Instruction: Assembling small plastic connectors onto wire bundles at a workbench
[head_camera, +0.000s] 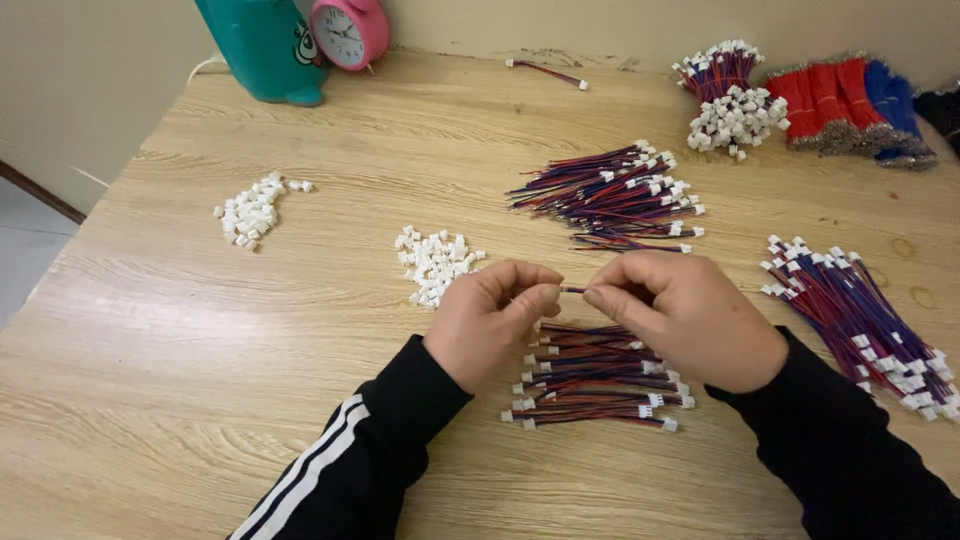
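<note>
Centrally, a short red-and-blue wire lead (572, 290) is stretched between the 2 hands, only a small dark stretch of it showing in the gap between the fingertips. The left hand (492, 320) pinches one end between thumb and forefinger, the other fingers curled in; the right hand (690, 315) pinches the other end the same way. Both hands hover just above the wooden table (300, 330), over a flat heap of finished leads (595, 385) whose thin twisted red and blue wires end in small white plastic connectors. Just to the left of the left hand lies a small pile of loose white connectors (436, 262), and a second such pile (252, 210) sits farther left. Beyond the hands lies another heap of leads (610, 195), and a further one (865, 320) lies to the right. At the far edge stand a teal container (262, 45) and a pink alarm clock (350, 30).
</note>
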